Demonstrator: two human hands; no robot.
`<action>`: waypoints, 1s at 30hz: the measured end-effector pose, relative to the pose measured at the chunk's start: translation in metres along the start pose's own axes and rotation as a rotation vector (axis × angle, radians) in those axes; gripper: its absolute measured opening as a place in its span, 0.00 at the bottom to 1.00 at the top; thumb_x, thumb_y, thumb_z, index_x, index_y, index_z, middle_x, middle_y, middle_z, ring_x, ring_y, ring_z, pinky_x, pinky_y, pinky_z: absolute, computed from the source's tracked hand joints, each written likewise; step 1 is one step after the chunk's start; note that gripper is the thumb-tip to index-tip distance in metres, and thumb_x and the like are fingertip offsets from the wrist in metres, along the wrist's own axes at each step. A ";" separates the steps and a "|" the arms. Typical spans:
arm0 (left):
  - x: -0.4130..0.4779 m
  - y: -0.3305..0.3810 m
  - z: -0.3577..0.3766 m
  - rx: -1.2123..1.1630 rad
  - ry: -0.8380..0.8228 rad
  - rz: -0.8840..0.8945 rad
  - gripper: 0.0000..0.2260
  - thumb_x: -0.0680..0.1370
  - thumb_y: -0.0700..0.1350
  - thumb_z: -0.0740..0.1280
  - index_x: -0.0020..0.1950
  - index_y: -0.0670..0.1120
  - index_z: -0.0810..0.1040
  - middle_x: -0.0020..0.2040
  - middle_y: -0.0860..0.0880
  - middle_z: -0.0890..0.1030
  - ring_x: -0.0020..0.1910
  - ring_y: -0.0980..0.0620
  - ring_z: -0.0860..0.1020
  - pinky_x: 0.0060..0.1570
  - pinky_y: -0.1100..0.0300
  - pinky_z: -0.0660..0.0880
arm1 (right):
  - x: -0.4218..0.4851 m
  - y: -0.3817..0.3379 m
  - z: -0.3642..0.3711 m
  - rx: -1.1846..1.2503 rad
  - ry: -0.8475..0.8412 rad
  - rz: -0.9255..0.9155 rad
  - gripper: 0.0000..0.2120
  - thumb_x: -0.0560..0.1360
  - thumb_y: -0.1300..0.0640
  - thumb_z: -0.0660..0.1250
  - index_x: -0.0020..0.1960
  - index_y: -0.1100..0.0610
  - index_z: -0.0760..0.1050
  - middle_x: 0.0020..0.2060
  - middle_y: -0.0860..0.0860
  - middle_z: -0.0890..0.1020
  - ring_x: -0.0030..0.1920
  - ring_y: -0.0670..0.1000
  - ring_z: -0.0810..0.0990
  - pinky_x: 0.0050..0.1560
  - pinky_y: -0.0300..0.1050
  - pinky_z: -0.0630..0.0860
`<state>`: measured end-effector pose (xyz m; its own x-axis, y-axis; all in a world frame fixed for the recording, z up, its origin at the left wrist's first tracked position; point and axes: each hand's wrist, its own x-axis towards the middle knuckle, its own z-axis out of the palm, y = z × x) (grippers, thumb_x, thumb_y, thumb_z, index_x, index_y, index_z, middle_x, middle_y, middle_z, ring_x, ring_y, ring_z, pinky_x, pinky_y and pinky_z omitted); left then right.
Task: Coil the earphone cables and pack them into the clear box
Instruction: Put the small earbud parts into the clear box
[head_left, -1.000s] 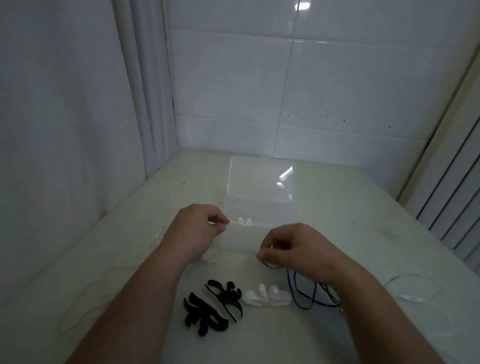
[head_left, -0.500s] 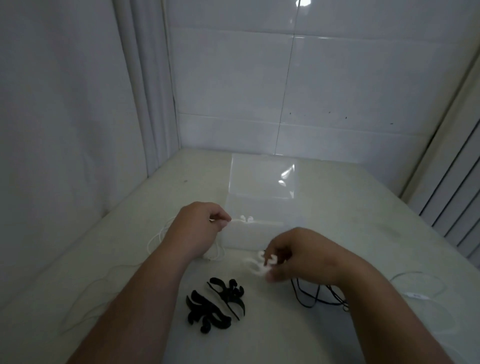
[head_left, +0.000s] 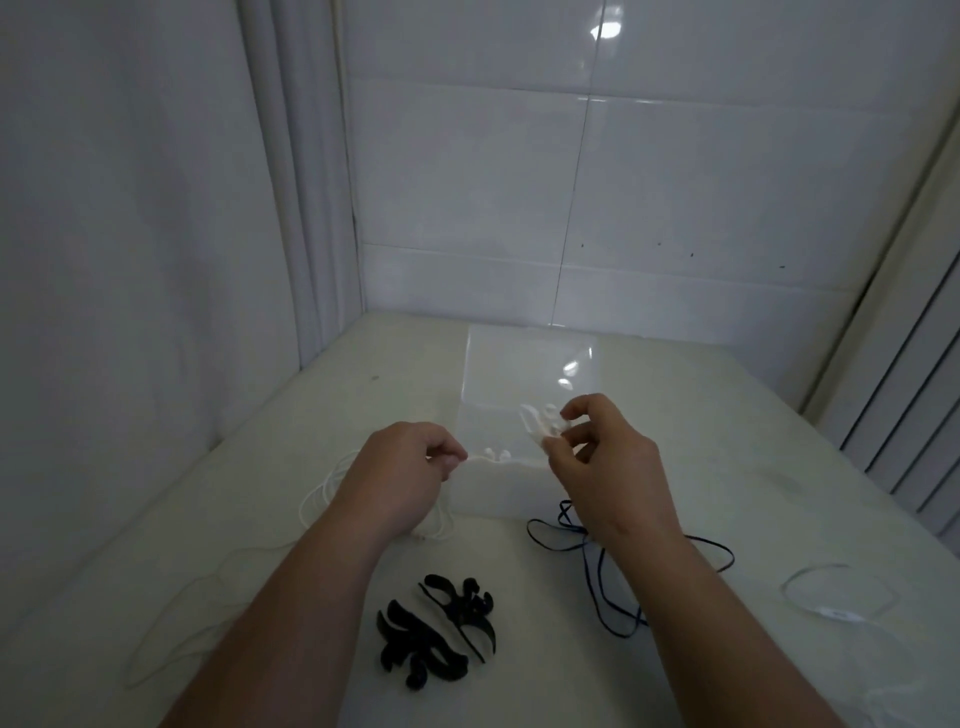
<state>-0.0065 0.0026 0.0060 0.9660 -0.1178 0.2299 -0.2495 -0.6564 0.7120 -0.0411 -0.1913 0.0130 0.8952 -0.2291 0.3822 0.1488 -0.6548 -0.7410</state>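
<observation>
Lifted since half a second ago from the tabletop (head_left: 737, 457) in front of the clear plastic box (head_left: 493, 493) to just above its near right corner: right hand (head_left: 605, 460), with the small white moulded earpiece clump (head_left: 540, 423) carried up along with it. Gone from its earlier spot beside the black pile in front of the box, that same clump. Unmoved at the box's near left corner, left hand (head_left: 402, 475).

From the head view:

Fingers (head_left: 584, 408) of the right hand curled, pinching the clump between thumb and fingertips over the box's open body.

Fingers of the left hand curled narrow, pinching a thin white earphone cable (head_left: 322, 491) at the box's near left edge. Looped slack of that cable on the tabletop left of the box, partly hidden by the wrist.

Two white earbuds (head_left: 496, 454) at the box's near rim, between the two hands. Cannot tell whether inside or on the rim.

Clear lid (head_left: 524, 364) open, beyond the box body.

Dark thin earphone cable (head_left: 589, 571) loose in front of the box to the right, passing under the right forearm.

Pile of black curved ear hooks (head_left: 441, 639) in front of the box, nearer the person.

Pale thin cable loop (head_left: 831, 613) with a small inline piece, well right of the box.
</observation>
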 end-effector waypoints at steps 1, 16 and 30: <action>0.000 0.000 0.000 0.004 -0.001 0.004 0.07 0.76 0.40 0.68 0.45 0.50 0.84 0.37 0.54 0.80 0.37 0.59 0.77 0.36 0.68 0.69 | 0.001 -0.001 0.002 -0.031 0.008 -0.022 0.10 0.76 0.53 0.68 0.57 0.45 0.74 0.48 0.44 0.82 0.37 0.41 0.79 0.34 0.32 0.73; 0.001 0.000 -0.001 -0.005 -0.002 -0.008 0.07 0.76 0.41 0.68 0.45 0.52 0.84 0.40 0.57 0.81 0.42 0.56 0.79 0.46 0.60 0.75 | -0.013 0.006 0.011 -0.098 -0.390 -0.039 0.03 0.74 0.52 0.70 0.46 0.46 0.80 0.39 0.45 0.83 0.38 0.44 0.81 0.45 0.42 0.81; 0.002 -0.001 0.000 -0.019 -0.004 -0.006 0.07 0.76 0.41 0.68 0.44 0.52 0.83 0.37 0.59 0.79 0.41 0.55 0.79 0.43 0.61 0.73 | -0.027 -0.015 0.007 -0.375 -0.940 -0.160 0.21 0.67 0.52 0.76 0.58 0.44 0.76 0.46 0.38 0.74 0.48 0.45 0.76 0.50 0.40 0.76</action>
<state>-0.0047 0.0030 0.0061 0.9677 -0.1170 0.2231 -0.2451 -0.6426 0.7260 -0.0647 -0.1697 0.0100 0.8675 0.4324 -0.2458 0.2988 -0.8481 -0.4375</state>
